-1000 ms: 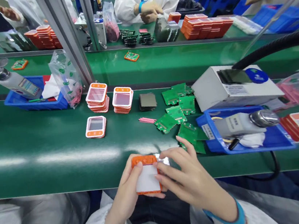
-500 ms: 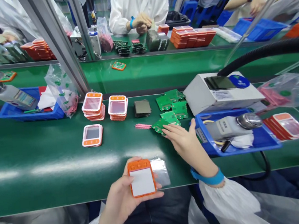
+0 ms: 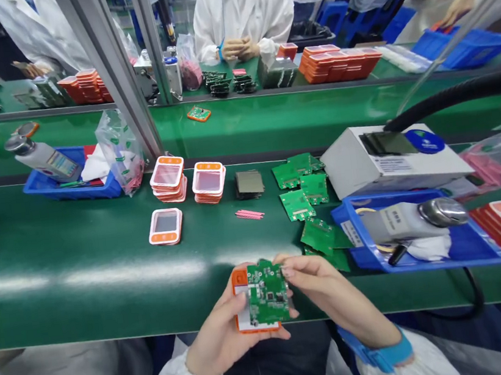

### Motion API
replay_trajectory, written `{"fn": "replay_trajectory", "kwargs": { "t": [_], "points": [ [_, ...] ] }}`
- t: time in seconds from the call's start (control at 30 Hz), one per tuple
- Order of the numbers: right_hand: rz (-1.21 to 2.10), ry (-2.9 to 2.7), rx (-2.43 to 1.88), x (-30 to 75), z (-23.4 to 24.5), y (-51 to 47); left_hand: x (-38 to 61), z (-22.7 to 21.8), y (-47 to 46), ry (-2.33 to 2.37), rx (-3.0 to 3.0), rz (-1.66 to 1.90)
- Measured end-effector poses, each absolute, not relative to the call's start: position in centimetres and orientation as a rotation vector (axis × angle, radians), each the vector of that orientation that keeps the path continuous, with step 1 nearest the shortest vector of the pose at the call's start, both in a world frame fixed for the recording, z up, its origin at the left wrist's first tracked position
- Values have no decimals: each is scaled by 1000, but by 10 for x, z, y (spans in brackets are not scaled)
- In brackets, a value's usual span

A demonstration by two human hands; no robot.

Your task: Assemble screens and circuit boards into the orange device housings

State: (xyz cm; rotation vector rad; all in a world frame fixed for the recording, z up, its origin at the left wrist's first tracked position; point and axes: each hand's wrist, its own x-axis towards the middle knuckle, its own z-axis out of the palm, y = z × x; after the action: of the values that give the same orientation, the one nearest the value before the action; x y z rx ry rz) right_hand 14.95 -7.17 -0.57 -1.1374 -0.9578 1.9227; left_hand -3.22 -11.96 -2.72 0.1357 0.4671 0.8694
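My left hand (image 3: 221,333) is closed around an orange plastic housing (image 3: 239,278) with a white panel inside, near the front edge of the bench. Over that housing lies a green circuit board (image 3: 268,293), component side up, covering much of the panel. The fingers of my right hand (image 3: 313,277) pinch the board's upper right edge. More green circuit boards (image 3: 319,237) lie loosely just beyond my right hand. Pink strips (image 3: 249,214) rest on the green bench top, and behind them stands a stack of dark square screens (image 3: 248,183).
Stacks of orange-and-white housings (image 3: 168,174) stand at left centre. On the right, a blue tray (image 3: 361,259) holds a bottle, beside a white box (image 3: 353,165). Another blue tray (image 3: 71,192) sits at far left. A metal post (image 3: 120,88) rises behind; co-workers sit opposite.
My right hand has brought a circuit board from the pile onto the housing in my left hand. Several boards have shifted toward the blue tray. The view has swung slightly left.
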Motion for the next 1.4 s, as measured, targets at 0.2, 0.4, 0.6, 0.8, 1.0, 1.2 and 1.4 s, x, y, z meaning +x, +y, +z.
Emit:
{"fn": "replay_trajectory", "kwargs": {
  "t": [0.2,0.4,0.6,0.8,1.0,1.2,1.4],
  "points": [
    [1774,-1240,-1130,145,-16,-76,-31,-28,-119,498,186,890],
    [1019,-1754,-1083,149,-15,-89,-28,-24,-120,551,186,908],
    [544,-2233,-939,140,-10,-94,-27,-22,-121,572,130,904],
    [480,-2222,-970,134,-14,-94,-29,-22,-117,467,59,866],
    [593,-1976,-971,147,-4,-94,-31,-26,-116,349,-5,846],
    [631,-2143,-906,160,10,-93,-29,-26,-115,338,-19,832],
    [562,-2352,-879,149,5,-97,-25,-16,-113,297,28,843]
  ]
}}
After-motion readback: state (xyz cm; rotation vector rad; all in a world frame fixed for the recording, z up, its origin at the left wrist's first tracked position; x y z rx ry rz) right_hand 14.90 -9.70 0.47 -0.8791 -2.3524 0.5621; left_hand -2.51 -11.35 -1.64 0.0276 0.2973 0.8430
